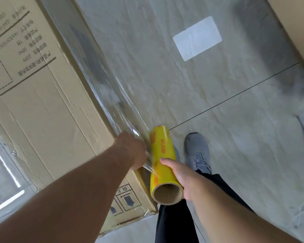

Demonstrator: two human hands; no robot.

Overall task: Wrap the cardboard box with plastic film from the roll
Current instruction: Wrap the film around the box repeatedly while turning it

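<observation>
A tall cardboard box stands on the tiled floor, clear plastic film stretched along its edge. The left hand presses the film against the box corner. The right hand grips the yellow roll just beside it. A grey shoe stands nearby.

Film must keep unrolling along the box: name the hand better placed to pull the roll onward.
Probably the right hand: it grips the yellow roll near its open core end. The left hand is busy at the film against the cardboard box edge.
</observation>
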